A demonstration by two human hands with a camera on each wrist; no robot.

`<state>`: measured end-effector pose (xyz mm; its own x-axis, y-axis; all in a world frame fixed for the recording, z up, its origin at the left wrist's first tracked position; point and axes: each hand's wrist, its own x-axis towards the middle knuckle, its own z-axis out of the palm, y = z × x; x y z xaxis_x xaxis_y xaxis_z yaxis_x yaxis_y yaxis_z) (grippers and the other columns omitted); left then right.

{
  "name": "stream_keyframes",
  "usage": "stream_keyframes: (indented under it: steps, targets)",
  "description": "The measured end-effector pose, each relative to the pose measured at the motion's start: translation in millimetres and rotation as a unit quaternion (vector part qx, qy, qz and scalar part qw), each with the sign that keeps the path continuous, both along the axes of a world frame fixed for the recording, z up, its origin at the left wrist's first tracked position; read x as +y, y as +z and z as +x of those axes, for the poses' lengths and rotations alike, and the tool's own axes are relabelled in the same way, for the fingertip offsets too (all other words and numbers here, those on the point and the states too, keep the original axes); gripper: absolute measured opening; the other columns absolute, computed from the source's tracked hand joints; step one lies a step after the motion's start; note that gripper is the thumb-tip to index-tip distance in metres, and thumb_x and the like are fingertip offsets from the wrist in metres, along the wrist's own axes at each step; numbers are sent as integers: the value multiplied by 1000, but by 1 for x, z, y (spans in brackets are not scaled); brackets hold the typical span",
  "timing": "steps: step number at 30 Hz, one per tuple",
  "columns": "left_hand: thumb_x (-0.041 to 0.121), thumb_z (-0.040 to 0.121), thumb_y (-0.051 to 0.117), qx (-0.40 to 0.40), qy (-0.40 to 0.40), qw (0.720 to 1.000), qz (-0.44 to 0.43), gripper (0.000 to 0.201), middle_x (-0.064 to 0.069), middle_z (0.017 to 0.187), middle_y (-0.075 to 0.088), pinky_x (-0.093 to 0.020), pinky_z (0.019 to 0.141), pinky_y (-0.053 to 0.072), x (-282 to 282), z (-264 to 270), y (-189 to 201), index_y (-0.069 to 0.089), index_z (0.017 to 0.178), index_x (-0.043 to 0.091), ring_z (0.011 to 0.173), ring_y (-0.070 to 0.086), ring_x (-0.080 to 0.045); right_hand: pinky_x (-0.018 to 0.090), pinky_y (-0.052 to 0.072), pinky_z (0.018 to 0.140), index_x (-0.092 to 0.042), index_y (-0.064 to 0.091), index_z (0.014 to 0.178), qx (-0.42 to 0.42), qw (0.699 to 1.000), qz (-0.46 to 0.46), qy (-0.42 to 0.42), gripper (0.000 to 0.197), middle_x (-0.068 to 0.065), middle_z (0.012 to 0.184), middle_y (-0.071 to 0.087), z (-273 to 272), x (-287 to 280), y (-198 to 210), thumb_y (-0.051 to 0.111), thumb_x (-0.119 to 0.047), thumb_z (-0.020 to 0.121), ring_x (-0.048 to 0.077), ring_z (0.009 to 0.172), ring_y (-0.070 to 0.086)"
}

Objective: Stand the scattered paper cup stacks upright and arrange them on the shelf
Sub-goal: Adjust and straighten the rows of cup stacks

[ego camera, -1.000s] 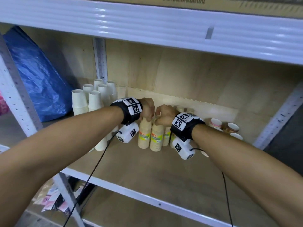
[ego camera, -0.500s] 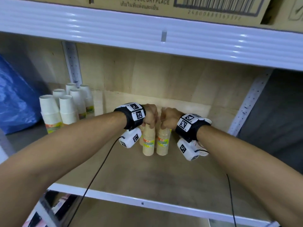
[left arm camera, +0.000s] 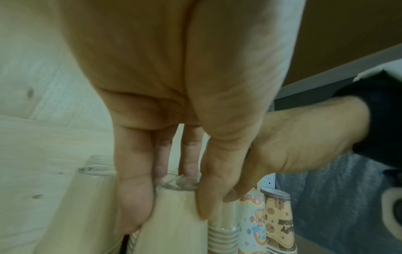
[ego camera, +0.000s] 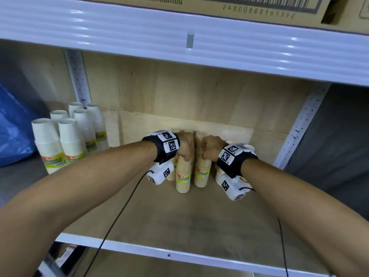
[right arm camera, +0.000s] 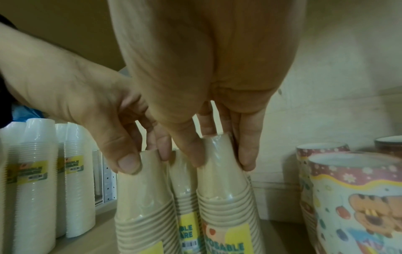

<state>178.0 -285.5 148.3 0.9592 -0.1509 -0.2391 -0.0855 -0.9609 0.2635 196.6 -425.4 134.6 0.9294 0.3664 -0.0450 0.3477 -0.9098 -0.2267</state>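
Observation:
Several tan paper cup stacks stand upright, mouth down, mid-shelf. My left hand point(ego camera: 185, 154) grips the top of the front-left tan stack point(ego camera: 182, 176); in the left wrist view the left hand point(left arm camera: 172, 194) has fingers and thumb round that stack's top point(left arm camera: 174, 220). My right hand point(ego camera: 206, 154) pinches the top of the neighbouring tan stack point(ego camera: 202, 172); the right wrist view shows the right hand point(right arm camera: 222, 154) on this stack point(right arm camera: 226, 189), with another tan stack point(right arm camera: 182, 185) between it and the one held by the left.
White cup stacks point(ego camera: 65, 140) stand upright at the shelf's left, by a blue bag point(ego camera: 14, 126). Patterned cup stacks point(right arm camera: 356, 197) sit just right of my right wrist. The wooden shelf point(ego camera: 199, 220) has bare board in front; a metal beam point(ego camera: 179, 37) runs overhead.
Both hands keep hold of the tan stack tops. Hands and stacks now lie farther from the white stacks and closer to the patterned cups; my head view has swung right.

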Motion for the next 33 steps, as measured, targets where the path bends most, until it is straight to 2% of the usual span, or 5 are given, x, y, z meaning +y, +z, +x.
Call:
stream_keyframes:
  steps: [3, 8, 13, 27, 33]
  targets:
    - [10, 83, 75, 12, 6, 1000, -18, 37, -7, 108, 69, -26, 62, 57, 1, 4, -1, 68, 120, 8, 74, 66, -20, 31, 51, 79, -2, 66, 111, -5, 1000, 2, -2, 26, 13, 112, 66, 8, 1, -5, 63, -10, 87, 28, 101, 64]
    - [11, 83, 75, 19, 6, 999, -24, 34, -10, 111, 69, -37, 80, 61, 1, 10, -6, 69, 116, 7, 89, 70, -27, 28, 41, 72, -8, 61, 115, -19, 1000, 3, -3, 29, 10, 117, 60, 23, 3, -17, 62, -15, 87, 27, 103, 59]
    - [12, 82, 76, 21, 7, 999, -40, 31, -11, 108, 70, -37, 80, 61, 1, 15, -10, 71, 112, 6, 83, 68, -24, 29, 39, 71, -8, 61, 114, -37, 999, -5, -10, 25, 11, 114, 62, 30, 7, -25, 57, -17, 91, 28, 102, 61]
    - [21, 82, 77, 17, 4, 1000, -24, 36, -11, 108, 71, -41, 80, 61, -2, 14, -11, 70, 115, 7, 90, 72, -28, 30, 42, 69, -19, 61, 96, -15, 999, 30, -38, 17, 5, 103, 66, 39, 7, -35, 61, -31, 84, 24, 89, 63]
    - [26, 80, 73, 0, 32, 999, -42, 30, -12, 105, 70, -41, 78, 61, 6, 11, 0, 71, 104, 9, 86, 73, -29, 33, 51, 77, -15, 61, 109, -29, 995, 65, -65, 31, 8, 110, 61, 33, 5, -21, 63, -30, 82, 29, 98, 62]
